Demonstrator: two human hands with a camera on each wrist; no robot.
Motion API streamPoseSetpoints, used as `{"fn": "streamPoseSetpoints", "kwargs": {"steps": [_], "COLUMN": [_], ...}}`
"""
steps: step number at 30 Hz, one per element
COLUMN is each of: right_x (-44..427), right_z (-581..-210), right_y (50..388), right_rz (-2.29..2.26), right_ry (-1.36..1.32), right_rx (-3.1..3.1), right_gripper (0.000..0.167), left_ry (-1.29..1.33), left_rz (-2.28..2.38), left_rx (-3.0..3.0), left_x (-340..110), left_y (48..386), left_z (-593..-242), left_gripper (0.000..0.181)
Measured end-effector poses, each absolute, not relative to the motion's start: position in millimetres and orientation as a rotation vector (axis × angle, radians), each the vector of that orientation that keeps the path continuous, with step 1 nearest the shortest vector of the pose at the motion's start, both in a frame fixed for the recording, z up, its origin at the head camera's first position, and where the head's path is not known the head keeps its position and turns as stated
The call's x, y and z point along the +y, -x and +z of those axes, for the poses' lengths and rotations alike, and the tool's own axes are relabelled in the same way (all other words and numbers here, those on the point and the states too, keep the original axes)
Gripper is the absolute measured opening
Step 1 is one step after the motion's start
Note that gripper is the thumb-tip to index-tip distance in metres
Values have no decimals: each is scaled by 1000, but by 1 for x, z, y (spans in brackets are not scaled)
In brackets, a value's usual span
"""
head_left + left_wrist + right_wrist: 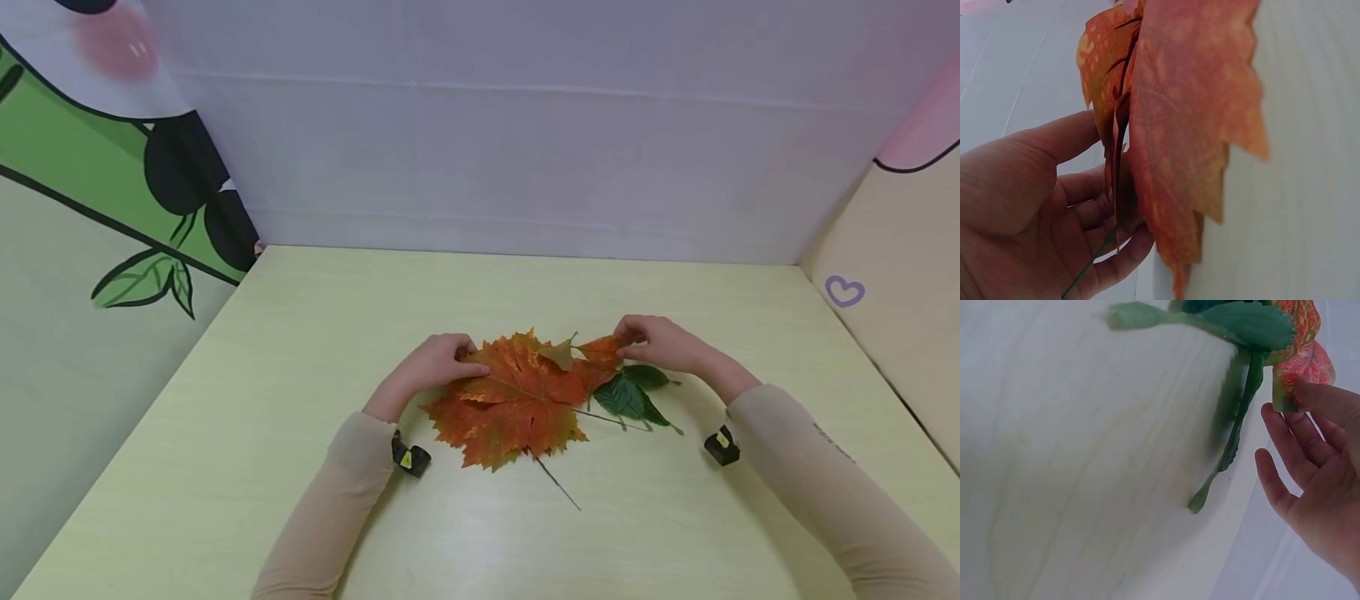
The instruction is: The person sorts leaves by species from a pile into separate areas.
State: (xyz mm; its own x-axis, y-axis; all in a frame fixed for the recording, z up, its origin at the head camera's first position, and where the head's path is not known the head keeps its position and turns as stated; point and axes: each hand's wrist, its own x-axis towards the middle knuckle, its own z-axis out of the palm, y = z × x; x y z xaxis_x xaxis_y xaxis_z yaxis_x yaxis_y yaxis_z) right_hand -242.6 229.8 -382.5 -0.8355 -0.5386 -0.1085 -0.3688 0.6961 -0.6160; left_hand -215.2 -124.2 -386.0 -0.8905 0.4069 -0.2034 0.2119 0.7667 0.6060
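A pile of large orange maple leaves (517,404) lies on the table, thin stems sticking out to the lower right. My left hand (442,364) pinches the upper left edge of the pile; in the left wrist view, the thumb and fingers take in the layered leaf edges (1100,69) and a green stem. To the right, my right hand (667,343) pinches the tip of a smaller orange leaf (600,352) between thumb and fingers. Beneath that hand lie green leaves (622,396) with short stems, seen close up in the right wrist view (1247,325).
The pale wooden table (225,467) meets a light cloth wall (480,167) at the back. Cartoon-printed panels stand at the left and right sides. A small black camera (411,458) is strapped to the left wrist, another camera (722,447) to the right.
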Motion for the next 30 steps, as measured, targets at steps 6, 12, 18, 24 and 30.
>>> {"fn": "streamPoseSetpoints", "kwargs": {"steps": [6, 12, 18, 24, 30], "right_x": [234, 243, 255, 269, 282], "right_z": [-379, -379, -378, -379, -383], "right_y": [241, 240, 239, 240, 239], "right_rz": [-902, -947, -994, -1026, -1059], "right_ry": [698, 635, 534, 426, 364], "right_rx": [2649, 2709, 2772, 2835, 2856], "right_gripper": [11, 12, 17, 24, 28], "left_ry": [-487, -511, -524, -513, -494], "left_rz": [890, 912, 946, 956, 951], "left_rx": [2658, 2684, 2723, 2744, 2725], "left_x": [-124, -123, -121, -119, -119], "left_y": [216, 219, 223, 229, 240], "left_z": [-385, -388, -390, -391, -393], "left_gripper": [35, 35, 30, 28, 26]}}
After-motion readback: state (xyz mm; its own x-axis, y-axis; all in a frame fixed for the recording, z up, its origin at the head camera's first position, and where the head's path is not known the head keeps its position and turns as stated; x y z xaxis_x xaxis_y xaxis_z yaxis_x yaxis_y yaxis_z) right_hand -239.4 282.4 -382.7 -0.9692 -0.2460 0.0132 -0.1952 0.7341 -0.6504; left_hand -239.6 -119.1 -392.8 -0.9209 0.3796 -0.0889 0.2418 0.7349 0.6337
